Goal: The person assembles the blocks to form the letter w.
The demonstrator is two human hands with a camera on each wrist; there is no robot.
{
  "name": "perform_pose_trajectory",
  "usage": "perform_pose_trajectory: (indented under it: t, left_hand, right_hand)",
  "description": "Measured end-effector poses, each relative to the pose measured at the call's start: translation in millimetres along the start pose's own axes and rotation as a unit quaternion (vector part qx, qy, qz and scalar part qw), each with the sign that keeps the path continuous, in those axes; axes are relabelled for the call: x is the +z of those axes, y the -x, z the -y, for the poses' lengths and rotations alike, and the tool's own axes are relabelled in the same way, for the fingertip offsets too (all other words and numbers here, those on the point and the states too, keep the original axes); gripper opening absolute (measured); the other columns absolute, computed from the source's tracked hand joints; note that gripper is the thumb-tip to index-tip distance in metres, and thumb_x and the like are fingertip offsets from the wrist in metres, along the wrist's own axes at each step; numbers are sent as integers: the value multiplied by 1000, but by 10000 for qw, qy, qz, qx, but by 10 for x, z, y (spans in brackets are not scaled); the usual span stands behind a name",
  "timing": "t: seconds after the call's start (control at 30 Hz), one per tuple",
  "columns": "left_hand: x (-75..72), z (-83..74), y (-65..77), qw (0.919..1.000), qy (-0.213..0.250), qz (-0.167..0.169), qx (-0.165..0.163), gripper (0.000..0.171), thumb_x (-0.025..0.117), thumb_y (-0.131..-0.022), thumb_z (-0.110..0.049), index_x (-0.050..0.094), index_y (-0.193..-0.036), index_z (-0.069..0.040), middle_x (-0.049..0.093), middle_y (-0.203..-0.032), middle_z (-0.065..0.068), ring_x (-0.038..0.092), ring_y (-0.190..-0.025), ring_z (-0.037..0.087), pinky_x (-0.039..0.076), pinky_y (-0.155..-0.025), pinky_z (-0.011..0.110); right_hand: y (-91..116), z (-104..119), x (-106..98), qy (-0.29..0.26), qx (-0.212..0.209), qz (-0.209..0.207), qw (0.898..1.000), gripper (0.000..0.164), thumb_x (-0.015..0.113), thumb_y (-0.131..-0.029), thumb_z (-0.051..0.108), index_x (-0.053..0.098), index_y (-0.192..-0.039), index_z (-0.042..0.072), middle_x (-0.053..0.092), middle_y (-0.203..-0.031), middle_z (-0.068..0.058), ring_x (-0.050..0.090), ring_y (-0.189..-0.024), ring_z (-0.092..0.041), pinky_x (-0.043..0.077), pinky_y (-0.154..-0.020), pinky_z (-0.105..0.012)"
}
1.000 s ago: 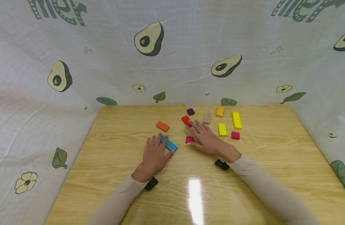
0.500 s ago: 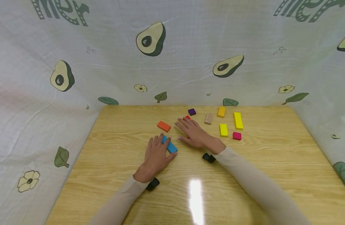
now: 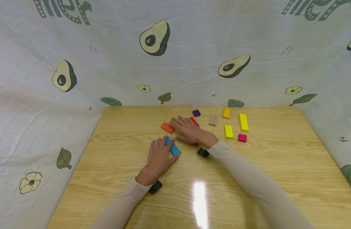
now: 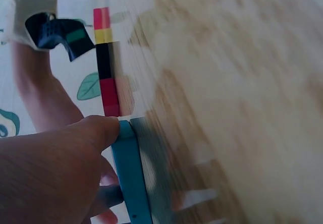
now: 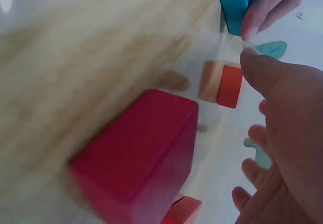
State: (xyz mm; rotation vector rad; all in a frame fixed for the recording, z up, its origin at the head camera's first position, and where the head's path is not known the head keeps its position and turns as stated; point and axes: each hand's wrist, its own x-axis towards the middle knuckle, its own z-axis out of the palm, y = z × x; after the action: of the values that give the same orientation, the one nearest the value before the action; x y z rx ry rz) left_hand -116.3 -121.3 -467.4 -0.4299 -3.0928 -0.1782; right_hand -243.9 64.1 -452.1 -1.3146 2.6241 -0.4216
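Observation:
My left hand (image 3: 158,159) lies over a blue block (image 3: 173,148), with thumb and index finger against it. In the left wrist view the thumb tip sits at one end of the blue block (image 4: 132,168), other fingers behind it. My right hand (image 3: 189,130) reaches across with fingers extended, its fingertips overlapping the edge of an orange block (image 3: 166,127). Nothing shows in its grasp. A red block (image 3: 194,121) lies just beyond this hand. Below its palm is a dark pink block (image 5: 146,148), large in the right wrist view and mostly hidden in the head view.
Toward the back right of the wooden table (image 3: 106,146) lie a purple block (image 3: 196,113), a plain wooden block (image 3: 213,120), an amber block (image 3: 226,113), two yellow blocks (image 3: 228,132) and another pink block (image 3: 242,138). An avocado-print cloth (image 3: 118,60) hangs behind.
My right hand has moved left, from beside the red block to the orange one, and now covers most of the near pink block. The left hand stays at the blue block.

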Motion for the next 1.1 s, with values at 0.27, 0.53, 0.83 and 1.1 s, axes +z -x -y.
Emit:
perform_pose_trajectory:
  t: [0.27, 0.53, 0.83, 1.1]
  left_hand:
    - [-6, -4, -17, 10000, 38, 53, 64, 69, 65, -102, -55, 54, -158, -16, 44, -163, 19, 46, -143, 41, 34, -120, 59]
    - [-17, -4, -17, 9999, 25, 102, 59, 71, 67, -100, -58, 55, -157, -18, 45, -163, 18, 46, -143, 40, 33, -121, 59]
    - [30, 60, -36, 9998, 14, -88, 161, 71, 71, -97, -59, 58, -154, -19, 51, -157, 17, 50, -137, 37, 35, -118, 58]
    - [-13, 199, -6, 9997, 100, -188, 151, 69, 74, -95, -57, 63, -150, -17, 55, -151, 18, 51, -136, 38, 35, -116, 58]
  right_hand:
    - [-182, -30, -22, 236, -222, 209, 9993, 69, 61, -110, 31, 32, -167, 6, 26, -174, -17, 19, -161, -43, 18, -129, -59]
    - [-301, 0, -39, 252, -297, 384, 9985, 64, 63, -109, 24, 37, -165, 9, 31, -173, -13, 21, -161, -41, 19, -129, -57]
    - [-374, -17, 0, 329, -253, 361, 9985, 59, 64, -108, 19, 43, -163, 8, 37, -170, -11, 25, -160, -39, 22, -129, -57]
    - [-433, -6, 3, 362, -172, 354, 9986, 59, 66, -107, 22, 47, -161, 11, 40, -169, -10, 27, -159, -39, 23, -128, -57]
